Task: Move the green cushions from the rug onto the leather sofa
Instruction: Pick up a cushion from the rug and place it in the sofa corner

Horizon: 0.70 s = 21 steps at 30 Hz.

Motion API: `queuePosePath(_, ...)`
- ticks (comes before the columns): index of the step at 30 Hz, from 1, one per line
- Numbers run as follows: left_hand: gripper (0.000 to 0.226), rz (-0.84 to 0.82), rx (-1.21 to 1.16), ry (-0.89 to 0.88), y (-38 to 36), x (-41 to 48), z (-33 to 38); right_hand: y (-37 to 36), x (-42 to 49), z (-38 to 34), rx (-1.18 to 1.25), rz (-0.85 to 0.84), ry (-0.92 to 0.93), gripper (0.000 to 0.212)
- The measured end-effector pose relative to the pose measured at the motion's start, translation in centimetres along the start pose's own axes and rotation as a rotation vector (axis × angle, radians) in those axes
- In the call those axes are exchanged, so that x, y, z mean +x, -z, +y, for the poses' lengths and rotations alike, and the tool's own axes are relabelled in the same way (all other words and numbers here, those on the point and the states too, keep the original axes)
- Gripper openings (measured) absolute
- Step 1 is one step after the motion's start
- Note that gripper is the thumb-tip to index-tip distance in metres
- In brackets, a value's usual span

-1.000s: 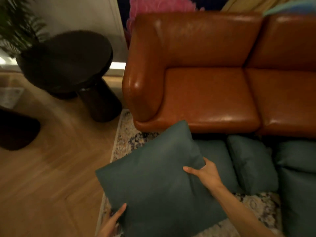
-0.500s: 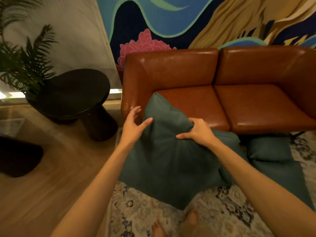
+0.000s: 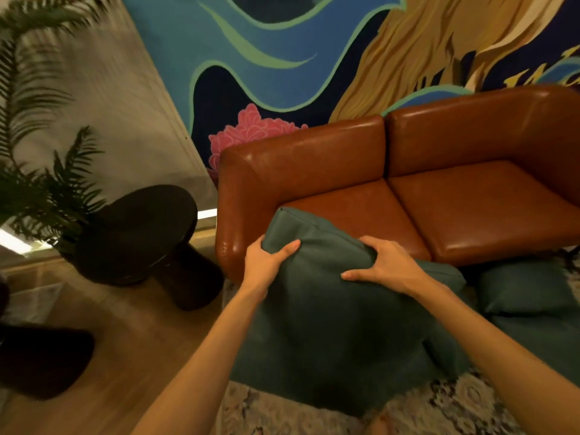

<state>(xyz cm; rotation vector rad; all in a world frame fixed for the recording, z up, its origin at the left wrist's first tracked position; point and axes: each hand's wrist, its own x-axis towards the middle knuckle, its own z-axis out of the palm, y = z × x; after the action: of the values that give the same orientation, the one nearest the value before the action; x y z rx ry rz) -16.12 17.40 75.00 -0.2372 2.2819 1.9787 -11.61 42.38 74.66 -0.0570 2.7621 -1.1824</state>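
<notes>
Cushion (image 3: 320, 324): large, dark green, matte fabric, seamed corner raised over the sofa (image 3: 439, 171) seat's front edge.
Left hand (image 3: 266, 266): clutching cushion's left edge.
Right hand (image 3: 383, 266): gripping its top.

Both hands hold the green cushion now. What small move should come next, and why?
Probably push the cushion forward and set it on the left seat. The left hand and right hand grip its top edge, its upper corner already overlaps the seat's front, and that seat looks bare.
</notes>
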Motion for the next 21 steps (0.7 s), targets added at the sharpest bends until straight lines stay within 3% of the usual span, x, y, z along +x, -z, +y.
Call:
queuePosePath(2, 0.043, -0.001, -0.029, -0.009, -1.5, 0.7, 0.9, 1.4, 0.8, 1.8, 0.059, 0.046, 0.003, 0.071)
queuePosePath(5, 0.034, 0.016, -0.037, -0.063, -3.3, 2.0, 2.7, 4.3, 2.0, 4.7, 0.190, 0.252, -0.032, 0.042)
queuePosePath(7, 0.029, 0.065, -0.054, -0.097, -4.2, 3.6, 4.2, 6.7, 3.1, 7.9, 0.245, 0.410, -0.154, 0.032)
queuePosePath(8, 0.028, 0.100, -0.081, -0.113, -4.3, 4.4, 4.8, 7.6, 3.7, 10.0, 0.278, 0.468, -0.244, 0.040)
queuePosePath(10, 0.027, 0.186, -0.149, -0.112, -4.3, 6.1, 5.7, 8.6, 5.4, 13.2, 0.524, 0.541, -0.442, 0.076)
queuePosePath(12, 0.028, 0.249, -0.235, -0.082, -4.1, 7.9, 5.8, 8.5, 7.9, 14.8, 0.908, 0.458, -0.639, 0.079)
queuePosePath(14, 0.033, 0.290, -0.285, -0.050, -3.7, 9.5, 5.4, 7.8, 11.0, 14.4, 1.135, 0.324, -0.660, 0.073)
queuePosePath(17, 0.048, 0.266, -0.251, -0.008, -2.9, 12.7, 4.1, 6.9, 16.2, 11.1, 1.153, 0.202, -0.572, 0.076)
queuePosePath(19, 0.053, 0.217, -0.186, 0.014, -2.1, 15.1, 2.6, 6.0, 19.8, 9.6, 1.080, 0.254, -0.528, 0.056)
queuePosePath(21, 0.058, 0.194, -0.139, 0.050, -1.3, 17.7, 1.0, 4.9, 23.5, 10.0, 1.019, 0.355, -0.497, 0.056)
